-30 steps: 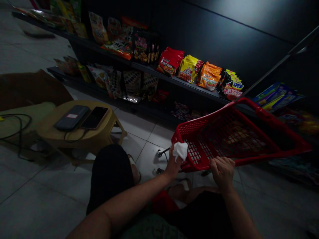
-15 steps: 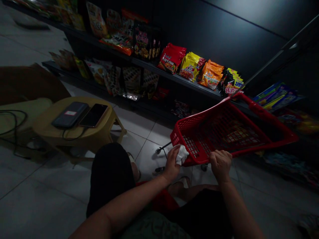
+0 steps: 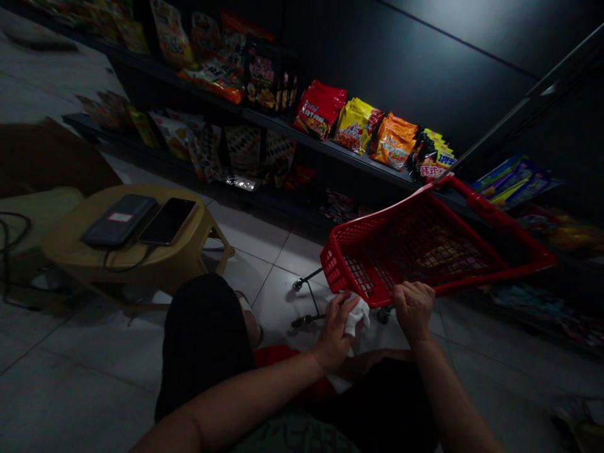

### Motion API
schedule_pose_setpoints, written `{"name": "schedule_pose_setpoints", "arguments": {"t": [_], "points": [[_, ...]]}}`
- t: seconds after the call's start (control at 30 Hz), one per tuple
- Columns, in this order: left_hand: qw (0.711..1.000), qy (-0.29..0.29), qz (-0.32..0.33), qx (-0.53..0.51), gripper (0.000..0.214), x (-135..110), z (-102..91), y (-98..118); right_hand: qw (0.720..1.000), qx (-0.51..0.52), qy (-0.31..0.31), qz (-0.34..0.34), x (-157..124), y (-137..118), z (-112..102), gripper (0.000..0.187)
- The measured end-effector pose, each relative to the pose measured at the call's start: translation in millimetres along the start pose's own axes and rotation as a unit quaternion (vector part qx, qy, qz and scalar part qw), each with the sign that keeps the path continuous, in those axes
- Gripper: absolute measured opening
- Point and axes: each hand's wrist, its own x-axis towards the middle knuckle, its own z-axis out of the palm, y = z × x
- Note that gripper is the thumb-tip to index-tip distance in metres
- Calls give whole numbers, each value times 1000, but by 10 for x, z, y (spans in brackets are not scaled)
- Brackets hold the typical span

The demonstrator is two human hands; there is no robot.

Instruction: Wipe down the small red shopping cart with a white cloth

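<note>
A red plastic shopping cart (image 3: 349, 229) with latticed walls stands in front of my knees, its handle pointing to the right. My right hand (image 3: 413, 308) is closed around the near rim of its basket. In my left hand (image 3: 337, 330) is a crumpled white cloth (image 3: 357, 313), held just below the cart's near left corner. Whether the cloth touches the cart there I cannot tell. The cart's wheeled metal legs (image 3: 309, 319) show beneath the basket.
On the left, a yellowish plastic stool (image 3: 61, 242) carries a phone (image 3: 168, 221) and a dark flat case (image 3: 120, 219) with a cable. Behind the cart runs a dark shelf (image 3: 283, 129) of packaged noodles (image 3: 321, 108) and snacks. Tiled floor (image 3: 250, 233) lies between.
My left hand and the cloth have moved right and down, from the basket's end wall to below its near corner. My right hand keeps its grip on the rim.
</note>
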Motion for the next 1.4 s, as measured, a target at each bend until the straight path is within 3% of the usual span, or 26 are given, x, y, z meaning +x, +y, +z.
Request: {"name": "schedule_pose_setpoints", "arguments": {"t": [0.07, 0.13, 0.23, 0.33, 0.43, 0.5, 0.57, 0.63, 0.77, 0.87, 1.0, 1.07, 1.13, 1.23, 1.33, 1.4], "points": [[998, 49, -20, -14, 49, 222, -96, -83, 1000, 1, -2, -5, -6, 25, 5, 44], [986, 148, -71, -9, 38, 632, -262, -236, 1000, 4, -7, -7, -1, 20, 14, 43], [972, 212, -106, 3, 37, 1080, -423, -413, 1000, 6, -3, -5, 30, -31, 35, 42], [974, 207, -95, 0, 50, 916, -320, -370, 1000, 8, 9, -2, 58, -76, 61, 41], [991, 122, -53, -22, 64, 420, -114, -211, 1000, 15, 24, 0, 46, -63, 76, 42], [994, 92, -55, -35, 58, 249, -72, -163, 1000, 21, 22, 0, 18, -26, 73, 42], [991, 99, -83, -48, 46, 340, -145, -212, 1000, 24, 16, -2, -10, 13, 60, 42], [983, 132, -115, -55, 38, 634, -279, -329, 1000, 26, 11, -6, -27, 34, 47, 42], [970, 195, -135, -47, 42, 1155, -415, -467, 999, 34, 13, -11, -21, 17, 43, 42], [973, 195, -117, -34, 46, 1006, -296, -372, 999, 47, 24, -10, -40, 25, 45, 41], [987, 115, -102, -35, 43, 403, -65, -224, 997, 74, 36, -6, -152, 171, -7, 42], [989, 80, -117, -38, 39, 238, -8, -219, 996, 86, 30, -5, -215, 283, -54, 42], [988, 77, -125, -43, 36, 246, -13, -264, 995, 93, 16, -5, -260, 384, -100, 41], [982, 98, -140, -81, 42, 470, -100, -378, 995, 102, 3, -9, -278, 454, -143, 41], [976, 110, -152, -113, 44, 711, -187, -478, 994, 104, 4, -12, -242, 407, -139, 41], [968, 153, -167, -112, 41, 806, -196, -516, 995, 99, 12, -11, -201, 333, -114, 41]]}}
